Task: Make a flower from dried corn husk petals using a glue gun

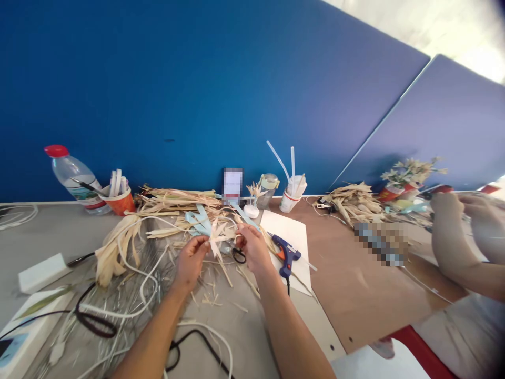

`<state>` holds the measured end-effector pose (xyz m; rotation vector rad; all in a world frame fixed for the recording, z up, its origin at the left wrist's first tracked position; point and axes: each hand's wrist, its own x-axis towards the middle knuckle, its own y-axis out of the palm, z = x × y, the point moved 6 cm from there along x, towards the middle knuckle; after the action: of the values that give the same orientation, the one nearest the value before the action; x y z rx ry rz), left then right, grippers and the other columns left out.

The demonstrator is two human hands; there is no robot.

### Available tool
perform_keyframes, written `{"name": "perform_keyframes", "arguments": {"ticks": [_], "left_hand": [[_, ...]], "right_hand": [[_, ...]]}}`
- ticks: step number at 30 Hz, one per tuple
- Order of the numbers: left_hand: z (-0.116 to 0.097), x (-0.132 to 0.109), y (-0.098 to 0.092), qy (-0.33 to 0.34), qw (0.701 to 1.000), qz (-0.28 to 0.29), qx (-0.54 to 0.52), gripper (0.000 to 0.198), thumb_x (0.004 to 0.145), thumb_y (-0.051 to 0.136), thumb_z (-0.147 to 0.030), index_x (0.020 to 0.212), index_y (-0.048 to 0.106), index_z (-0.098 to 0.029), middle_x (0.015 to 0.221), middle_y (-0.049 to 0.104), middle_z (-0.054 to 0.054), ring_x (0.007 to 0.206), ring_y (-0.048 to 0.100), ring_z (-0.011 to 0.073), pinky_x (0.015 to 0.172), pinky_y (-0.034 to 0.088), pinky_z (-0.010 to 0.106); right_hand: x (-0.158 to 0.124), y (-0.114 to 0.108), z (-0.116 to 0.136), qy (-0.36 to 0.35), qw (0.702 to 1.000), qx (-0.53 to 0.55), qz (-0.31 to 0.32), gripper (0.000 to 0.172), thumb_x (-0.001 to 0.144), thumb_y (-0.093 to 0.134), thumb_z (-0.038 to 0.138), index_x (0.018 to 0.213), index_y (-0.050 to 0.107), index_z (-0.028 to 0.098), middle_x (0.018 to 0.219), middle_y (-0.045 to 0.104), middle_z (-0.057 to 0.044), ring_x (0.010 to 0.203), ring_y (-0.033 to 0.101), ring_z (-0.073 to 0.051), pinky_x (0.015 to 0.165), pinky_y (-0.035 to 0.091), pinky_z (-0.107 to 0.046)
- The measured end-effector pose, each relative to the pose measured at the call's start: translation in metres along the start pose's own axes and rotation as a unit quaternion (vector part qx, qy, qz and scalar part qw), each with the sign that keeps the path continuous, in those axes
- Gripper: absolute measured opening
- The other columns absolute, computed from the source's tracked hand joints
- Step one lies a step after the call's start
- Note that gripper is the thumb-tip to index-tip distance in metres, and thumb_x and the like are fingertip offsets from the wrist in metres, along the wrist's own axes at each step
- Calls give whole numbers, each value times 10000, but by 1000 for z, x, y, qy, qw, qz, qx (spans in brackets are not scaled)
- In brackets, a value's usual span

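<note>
A pale husk flower (216,239) with pointed petals is held up over the middle of the table. My left hand (192,259) pinches one of its petals from the left, thumb against fingertips. Just to its right, my right hand (252,246) is closed in a pinch; what sits between its fingertips is too small to make out. Behind both hands lie light blue ribbon (199,220) and a heap of dried husks (177,201). On a white sheet (302,237) to the right rests a blue glue gun (288,254).
White cables (148,284) and thin wires spread across the left side near a power strip (31,331). Along the blue partition stand a bottle (74,173), an orange cup (121,202), a phone (232,185) and a jar (268,192). At right, another person's arms (453,242) reach in.
</note>
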<state>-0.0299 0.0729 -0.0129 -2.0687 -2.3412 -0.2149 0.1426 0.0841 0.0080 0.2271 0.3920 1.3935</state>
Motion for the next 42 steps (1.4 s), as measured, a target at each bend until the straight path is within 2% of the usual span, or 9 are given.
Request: {"name": "perform_keyframes", "arguments": {"ticks": [3, 8, 17, 24, 32, 34, 37, 39, 42], "left_hand": [[-5, 0, -8, 48, 993, -61, 86, 191, 720, 597, -358, 803, 635, -190, 732, 627, 11, 700, 556, 176, 684, 433, 285], [-20, -7, -14, 119, 969, -115, 183, 159, 748, 554, -336, 818, 621, -210, 821, 648, 42, 822, 582, 214, 794, 435, 327], [-11, -6, -17, 87, 976, -135, 149, 167, 745, 551, -331, 840, 595, -200, 804, 631, 36, 785, 582, 207, 767, 445, 326], [-8, -5, -15, 60, 983, -130, 119, 137, 753, 545, -301, 839, 565, -197, 772, 590, 14, 735, 556, 181, 720, 436, 304], [-2, -1, -16, 33, 989, -133, 53, 148, 737, 545, -305, 837, 523, -198, 694, 527, -24, 608, 500, 145, 592, 412, 262], [-2, 0, -18, 33, 989, -137, 45, 142, 729, 550, -308, 816, 523, -199, 684, 525, -26, 604, 496, 144, 591, 410, 261], [-1, 1, -19, 28, 989, -136, 43, 134, 727, 545, -312, 799, 521, -202, 680, 535, -21, 610, 505, 153, 597, 410, 269], [1, 2, -18, 25, 990, -128, 46, 137, 726, 539, -313, 807, 517, -205, 679, 538, -20, 602, 504, 158, 587, 406, 274], [3, 4, -18, 46, 989, -134, 43, 162, 709, 554, -320, 823, 511, -212, 716, 549, -13, 641, 519, 169, 610, 415, 282]], "right_hand": [[1, -2, -3, 7, 1000, 9, -17, 214, 639, 662, 353, 689, 560, 172, 602, 523, 44, 468, 414, -66, 483, 320, -215], [-3, 8, -4, 33, 999, -1, 29, 203, 630, 654, 335, 713, 583, 165, 618, 546, 29, 459, 420, -68, 455, 300, -215], [-11, 20, -15, 88, 987, -82, 111, 206, 610, 669, 337, 692, 595, 164, 602, 563, 21, 475, 435, -71, 481, 321, -214], [-4, 7, -9, 33, 997, -67, 25, 257, 607, 642, 293, 824, 582, 169, 626, 574, 38, 449, 436, -66, 448, 295, -205], [-10, 6, 31, -24, 994, -97, 45, 276, 617, 657, 343, 817, 592, 164, 638, 574, 26, 470, 434, -75, 486, 346, -225], [-19, -9, 43, -52, 988, -143, 42, 280, 644, 646, 359, 844, 603, 169, 660, 578, 15, 494, 445, -87, 515, 367, -241], [-35, -53, 54, -85, 953, -292, 3, 245, 705, 600, 385, 810, 622, 165, 647, 576, -4, 528, 476, -117, 535, 375, -260], [-45, -92, 56, -82, 909, -403, -72, 240, 731, 556, 404, 755, 609, 171, 609, 573, -13, 545, 502, -150, 535, 376, -274], [-57, -135, 55, -57, 816, -555, -148, 257, 774, 480, 401, 696, 586, 180, 648, 612, -58, 642, 572, -205, 591, 396, -300]]}}
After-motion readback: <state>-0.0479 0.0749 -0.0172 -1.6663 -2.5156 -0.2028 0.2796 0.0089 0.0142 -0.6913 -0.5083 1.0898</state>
